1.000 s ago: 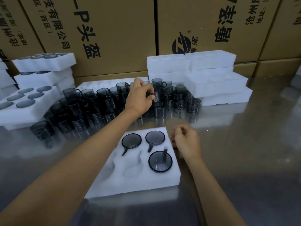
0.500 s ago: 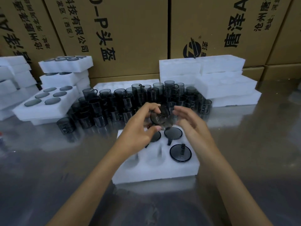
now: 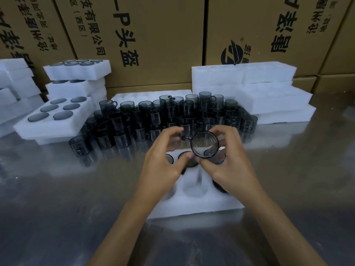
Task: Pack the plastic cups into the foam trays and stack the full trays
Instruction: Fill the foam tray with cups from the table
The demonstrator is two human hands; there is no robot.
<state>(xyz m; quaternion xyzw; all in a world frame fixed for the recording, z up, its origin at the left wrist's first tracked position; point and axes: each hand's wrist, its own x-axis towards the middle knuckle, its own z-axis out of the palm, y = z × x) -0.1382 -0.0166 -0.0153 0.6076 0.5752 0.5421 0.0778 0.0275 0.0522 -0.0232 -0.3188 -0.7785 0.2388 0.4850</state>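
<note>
- We see one smoky plastic cup [image 3: 204, 144] held in the air above the far end of the foam tray [image 3: 194, 205], its round open mouth or base turned toward the camera; we cannot tell which.
- Right hand [image 3: 228, 162]: the grip is closed around the cup, fingers curled over the top and right side, thumb below.
- Left hand [image 3: 163, 164]: the fingers are curved and spread beside the cup; the thumb tip reaches the cup's lower left rim. We cannot tell whether this grip truly grasps the cup or only touches it.
- The foam tray lies on the shiny worktop [image 3: 57, 198] directly under both hands. Dark cup bases show in its far pockets and one at its right edge, partly hidden by the hands; the near pockets show bare white foam.
- Behind the hands stands a crowded group of loose cups [image 3: 172, 116], stacked in layers on the worktop.
- To the left, a filled tray [image 3: 53, 120] shows six cup bases, with further filled trays stacked behind it.
- To the right, a pile of white foam trays [image 3: 269, 93].
- Printed cardboard cartons [image 3: 153, 35] form the back wall.
</note>
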